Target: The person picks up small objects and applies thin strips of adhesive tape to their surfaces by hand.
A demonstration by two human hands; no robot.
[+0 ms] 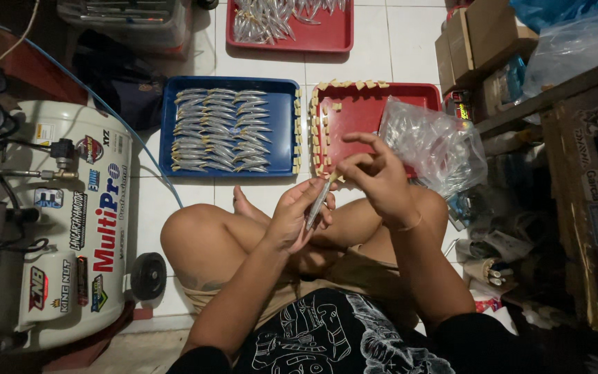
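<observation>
We sit cross-legged on the tiled floor [410, 41] and hold one silver lure [319, 202] above our knees. Its long axis runs on a slant: the upper end points up and to the right, toward the red tray [410, 93], and the lower end points down and left into our palm.

Our left hand [297, 218] curls around the lower part of the lure, fingers closed on it. Our right hand [381, 176] meets the upper end; thumb and forefinger pinch there, while the other fingers stand spread and loose. Whether the pinch is on the lure's tip or on a small pale piece at that tip, we cannot tell.

Just past the hands lies the red tray, its rim lined with small tan blocks [316, 128] and a clear plastic bag [434, 142] lying over its right side. Beside it, to the left, a blue tray [169, 125] holds rows of silver lures, all lying crosswise. A second red tray [327, 38] with more lures sits farther off. A white compressor tank [70, 228] stands at our left.
</observation>
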